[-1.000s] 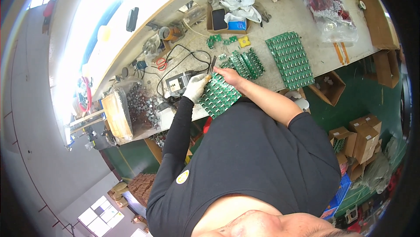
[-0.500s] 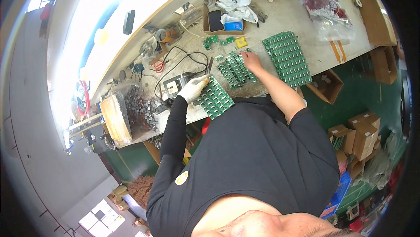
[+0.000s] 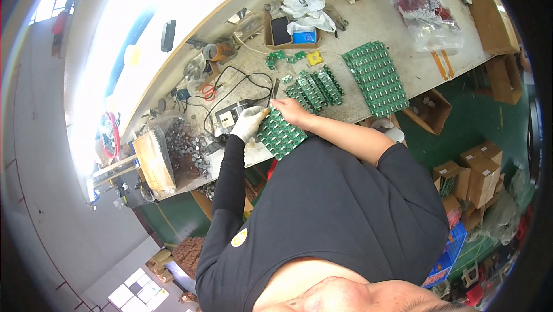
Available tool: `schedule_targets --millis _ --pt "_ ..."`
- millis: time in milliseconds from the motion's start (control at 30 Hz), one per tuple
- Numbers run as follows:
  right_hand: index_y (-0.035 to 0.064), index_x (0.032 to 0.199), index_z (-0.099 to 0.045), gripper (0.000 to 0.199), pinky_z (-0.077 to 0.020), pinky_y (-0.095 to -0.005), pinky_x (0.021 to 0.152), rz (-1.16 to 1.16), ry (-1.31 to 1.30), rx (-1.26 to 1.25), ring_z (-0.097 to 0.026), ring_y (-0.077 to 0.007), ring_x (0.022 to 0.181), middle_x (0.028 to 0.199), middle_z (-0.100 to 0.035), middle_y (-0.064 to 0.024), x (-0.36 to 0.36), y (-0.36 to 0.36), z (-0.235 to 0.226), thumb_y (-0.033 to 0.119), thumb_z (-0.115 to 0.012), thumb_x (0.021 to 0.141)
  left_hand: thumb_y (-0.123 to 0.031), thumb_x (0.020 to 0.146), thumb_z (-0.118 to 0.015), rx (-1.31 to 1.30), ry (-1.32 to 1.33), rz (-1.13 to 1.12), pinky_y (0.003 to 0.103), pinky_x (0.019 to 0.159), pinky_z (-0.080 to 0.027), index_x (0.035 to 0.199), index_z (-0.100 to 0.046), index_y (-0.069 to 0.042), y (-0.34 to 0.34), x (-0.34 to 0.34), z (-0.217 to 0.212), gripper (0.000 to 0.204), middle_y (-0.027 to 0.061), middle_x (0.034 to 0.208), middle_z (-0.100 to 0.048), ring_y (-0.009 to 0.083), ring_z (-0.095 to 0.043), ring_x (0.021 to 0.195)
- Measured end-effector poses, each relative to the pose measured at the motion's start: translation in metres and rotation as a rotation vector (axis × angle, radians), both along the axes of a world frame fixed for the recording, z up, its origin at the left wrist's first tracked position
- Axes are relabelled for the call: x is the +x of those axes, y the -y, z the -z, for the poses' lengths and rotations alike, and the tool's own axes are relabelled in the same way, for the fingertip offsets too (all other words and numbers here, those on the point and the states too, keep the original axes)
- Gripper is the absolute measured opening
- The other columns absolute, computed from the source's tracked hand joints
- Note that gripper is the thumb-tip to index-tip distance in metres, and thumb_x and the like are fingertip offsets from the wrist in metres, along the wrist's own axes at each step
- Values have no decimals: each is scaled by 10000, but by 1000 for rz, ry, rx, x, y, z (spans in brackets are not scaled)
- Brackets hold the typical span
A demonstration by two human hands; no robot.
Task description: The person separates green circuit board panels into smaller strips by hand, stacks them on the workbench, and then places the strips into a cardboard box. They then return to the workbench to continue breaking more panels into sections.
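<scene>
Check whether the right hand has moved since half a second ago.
Yes. The right hand has pulled back from the row of small green boards toward the body, and now rests on the green circuit panel that the gloved left hand holds.

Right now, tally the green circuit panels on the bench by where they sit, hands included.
Panel held in the hands, left hand and right hand: 1
Large flat panel lying alone: 1
Overlapping panels in the middle cluster: about 4, exact count unclear
Total: about 6

The right hand (image 3: 286, 108) returned from the stacks to the green board panel (image 3: 280, 133).
</scene>
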State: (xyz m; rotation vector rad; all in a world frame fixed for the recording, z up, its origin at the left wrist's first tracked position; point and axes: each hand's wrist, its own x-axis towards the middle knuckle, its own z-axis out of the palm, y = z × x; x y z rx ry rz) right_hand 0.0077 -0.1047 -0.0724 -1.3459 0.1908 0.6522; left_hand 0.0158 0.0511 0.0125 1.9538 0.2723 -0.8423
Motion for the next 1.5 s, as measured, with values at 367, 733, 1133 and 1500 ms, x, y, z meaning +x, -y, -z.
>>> schedule_targets --millis 367,733,1133,1500 --pt "44 812 -643 347 -488 -260 570 121 -355 550 -598 -129 585 737 -643 -42 4 5 9 380 -575 867 -240 889 -550 -172 57 -195 208 595 -399 938 -624 -12 4 -14 19 245 -24 762 -594 52 -502 660" --pt "-49 895 -620 417 -448 -392 707 221 157 -469 -622 -306 774 880 -651 -185 45 90 67 350 -498 884 -358 905 -510 -29 -81 -34 251 847 -410 1168 -565 -5 -2 -5 -3 444 78 1037 -631 122 -548 942" --pt "-30 847 -610 483 -431 -267 648 -90 11 51 -519 -110 669 764 -616 -38 17 30 8 438 -500 897 -233 868 -578 -433 -160 -295 218 610 -406 878 -622 -32 6 -5 14 206 -13 759 -611 49 -531 683" --pt "-26 1008 -631 421 -412 -233 777 -10 42 213 -524 -76 834 901 -636 -37 19 26 -25 367 -523 903 -319 873 -589 -215 78 -243 222 585 -414 876 -644 5 27 2 -5 328 -1 752 -621 57 -519 648"
